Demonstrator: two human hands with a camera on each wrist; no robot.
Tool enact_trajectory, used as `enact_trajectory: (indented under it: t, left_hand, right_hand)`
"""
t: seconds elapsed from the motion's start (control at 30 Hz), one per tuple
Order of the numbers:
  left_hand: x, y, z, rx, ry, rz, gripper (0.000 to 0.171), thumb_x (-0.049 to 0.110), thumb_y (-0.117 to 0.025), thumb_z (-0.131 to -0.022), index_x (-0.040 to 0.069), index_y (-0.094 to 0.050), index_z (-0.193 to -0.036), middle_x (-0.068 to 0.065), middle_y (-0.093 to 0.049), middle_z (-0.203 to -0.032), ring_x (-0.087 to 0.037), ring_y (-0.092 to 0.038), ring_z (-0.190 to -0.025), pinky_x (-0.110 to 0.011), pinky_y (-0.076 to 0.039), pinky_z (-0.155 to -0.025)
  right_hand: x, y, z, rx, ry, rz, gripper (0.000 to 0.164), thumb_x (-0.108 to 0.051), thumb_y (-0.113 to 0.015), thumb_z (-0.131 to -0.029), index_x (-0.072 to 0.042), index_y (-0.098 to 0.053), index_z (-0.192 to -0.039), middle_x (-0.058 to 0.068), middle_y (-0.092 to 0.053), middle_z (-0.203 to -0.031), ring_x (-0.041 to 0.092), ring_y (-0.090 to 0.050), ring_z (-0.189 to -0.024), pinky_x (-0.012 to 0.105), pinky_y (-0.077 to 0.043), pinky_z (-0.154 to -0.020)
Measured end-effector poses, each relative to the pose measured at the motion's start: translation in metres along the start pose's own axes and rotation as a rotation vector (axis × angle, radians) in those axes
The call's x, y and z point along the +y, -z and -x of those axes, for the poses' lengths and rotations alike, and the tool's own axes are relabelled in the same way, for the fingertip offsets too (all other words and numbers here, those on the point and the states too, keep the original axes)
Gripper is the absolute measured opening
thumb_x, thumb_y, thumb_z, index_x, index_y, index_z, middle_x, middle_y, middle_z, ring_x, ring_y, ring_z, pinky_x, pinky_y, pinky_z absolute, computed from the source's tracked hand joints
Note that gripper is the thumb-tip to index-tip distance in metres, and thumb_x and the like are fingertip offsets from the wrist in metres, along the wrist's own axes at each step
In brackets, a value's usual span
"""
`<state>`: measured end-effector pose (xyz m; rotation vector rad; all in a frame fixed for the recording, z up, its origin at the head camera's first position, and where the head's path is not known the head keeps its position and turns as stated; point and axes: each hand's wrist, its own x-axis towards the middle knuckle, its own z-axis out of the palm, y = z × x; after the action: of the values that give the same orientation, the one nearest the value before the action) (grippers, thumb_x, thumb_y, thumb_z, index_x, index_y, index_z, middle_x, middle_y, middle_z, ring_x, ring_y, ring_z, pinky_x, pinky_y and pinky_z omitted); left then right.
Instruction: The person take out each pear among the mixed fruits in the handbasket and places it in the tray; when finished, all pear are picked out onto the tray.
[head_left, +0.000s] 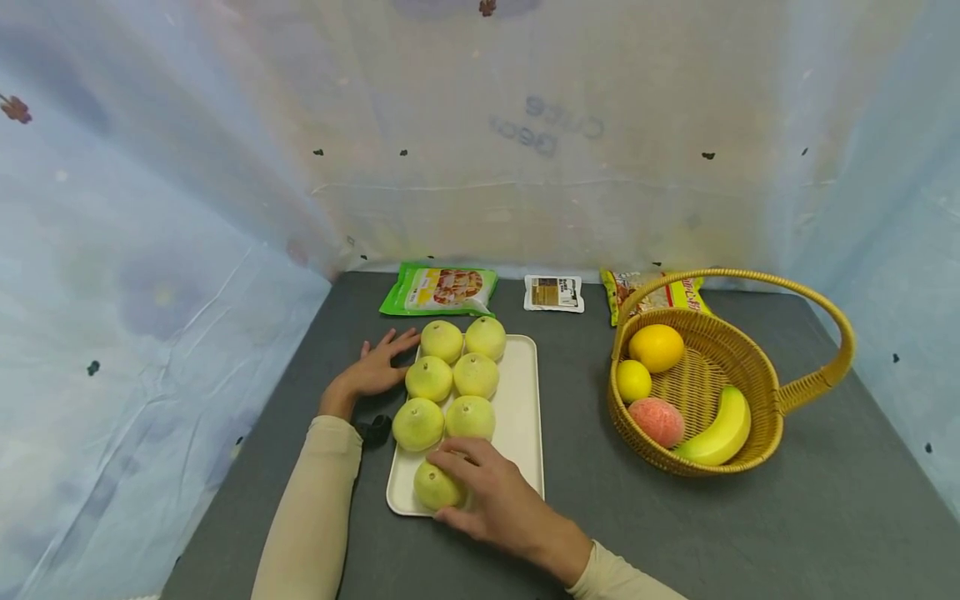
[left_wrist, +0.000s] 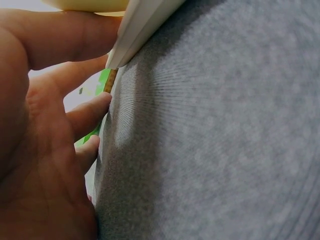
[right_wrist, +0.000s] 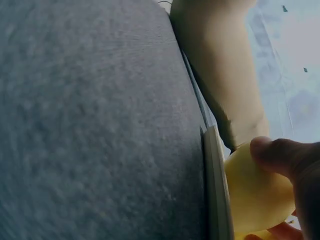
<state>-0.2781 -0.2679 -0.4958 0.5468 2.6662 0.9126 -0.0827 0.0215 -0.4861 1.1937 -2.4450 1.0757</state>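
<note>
A cream tray [head_left: 522, 408] holds several round pale yellow-green fruits [head_left: 476, 375], set mostly in two columns along its left side. My right hand [head_left: 498, 500] grips the nearest fruit [head_left: 435, 487], at the tray's front left, with thumb and fingers around it. In the right wrist view that fruit [right_wrist: 255, 192] sits against the thumb, just inside the tray rim [right_wrist: 217, 185]. My left hand [head_left: 375, 368] lies at the tray's left edge, fingers spread. From the left wrist, one finger touches the tray's side [left_wrist: 142, 30]; the palm holds nothing.
To the right stands a wicker basket [head_left: 768, 417] with a tall handle, holding a banana [head_left: 720, 429], a pink-red fruit [head_left: 657, 421] and two yellow fruits [head_left: 656, 347]. Along the back lie a green packet [head_left: 438, 289], a small white packet [head_left: 553, 293] and a yellow-red packet [head_left: 686, 293].
</note>
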Motion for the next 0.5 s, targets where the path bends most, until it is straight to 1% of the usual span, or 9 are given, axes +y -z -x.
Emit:
enact_trajectory:
  t: [0.1, 0.23, 0.4, 0.5]
  left_hand:
    - [0.0003, 0.0002, 0.0002, -0.001, 0.001, 0.001, 0.069, 0.031, -0.061, -0.111, 0.014, -0.036, -0.173, -0.013, -0.021, -0.184, -0.047, -0.001, -0.170, -0.080, 0.012, -0.127]
    - [0.0016, 0.0003, 0.0009, -0.003, 0.004, 0.004, 0.069, 0.031, -0.060, -0.111, 0.014, -0.036, -0.173, -0.013, -0.021, -0.184, -0.047, -0.001, -0.170, -0.079, 0.013, -0.127]
    - [0.0021, 0.0007, 0.0013, -0.006, -0.004, 0.006, 0.068, 0.032, -0.059, -0.113, 0.013, -0.036, -0.173, -0.015, -0.020, -0.184, -0.048, -0.001, -0.170, -0.079, 0.013, -0.127]
    - [0.0010, 0.0016, 0.0020, -0.009, -0.016, 0.011, 0.067, 0.035, -0.058, -0.114, 0.012, -0.035, -0.173, -0.016, -0.020, -0.183, -0.048, 0.000, -0.170, -0.079, 0.013, -0.127]
  right_hand:
    - [-0.0005, -0.0010, 0.0001, 0.013, 0.011, 0.068, 0.071, -0.030, -0.100, -0.084, -0.015, -0.069, -0.145, 0.003, -0.064, -0.143, 0.018, -0.061, -0.133, 0.038, -0.058, -0.110]
    - [-0.0003, -0.0003, 0.0001, 0.026, -0.023, 0.131, 0.072, -0.032, -0.100, -0.083, -0.018, -0.068, -0.146, 0.001, -0.063, -0.141, 0.017, -0.060, -0.127, 0.037, -0.059, -0.106]
    - [0.0021, -0.0006, 0.0001, 0.043, -0.044, 0.166, 0.074, -0.036, -0.100, -0.082, -0.019, -0.067, -0.146, 0.001, -0.063, -0.137, 0.017, -0.060, -0.120, 0.036, -0.060, -0.101]
    - [0.0031, 0.0000, 0.0004, 0.045, -0.046, 0.160, 0.074, -0.038, -0.099, -0.083, -0.018, -0.067, -0.147, 0.001, -0.063, -0.137, 0.018, -0.061, -0.120, 0.036, -0.061, -0.101]
